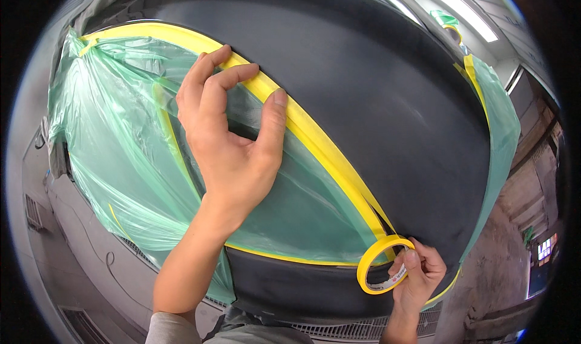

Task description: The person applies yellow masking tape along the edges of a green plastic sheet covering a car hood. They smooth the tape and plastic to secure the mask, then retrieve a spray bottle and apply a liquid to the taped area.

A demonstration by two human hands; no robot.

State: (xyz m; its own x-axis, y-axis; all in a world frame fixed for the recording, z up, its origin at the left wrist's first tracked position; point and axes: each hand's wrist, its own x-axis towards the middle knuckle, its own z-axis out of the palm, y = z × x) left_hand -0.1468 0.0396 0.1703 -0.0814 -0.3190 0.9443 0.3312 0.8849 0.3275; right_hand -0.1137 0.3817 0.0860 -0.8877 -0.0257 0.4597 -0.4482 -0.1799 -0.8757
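The left hand [233, 153] is loosely spread, its fingertips on or just above the yellow tape strip [321, 141] along the curved edge between the green plastic sheet [121, 144] and the dark panel [375, 83], while the right hand [423, 274] grips the tape roll [368, 264] at the strip's lower right end. Near the roll, a short length of tape seems to stand loose, so a sideways tug could crease it, and light pressing could leave gaps.
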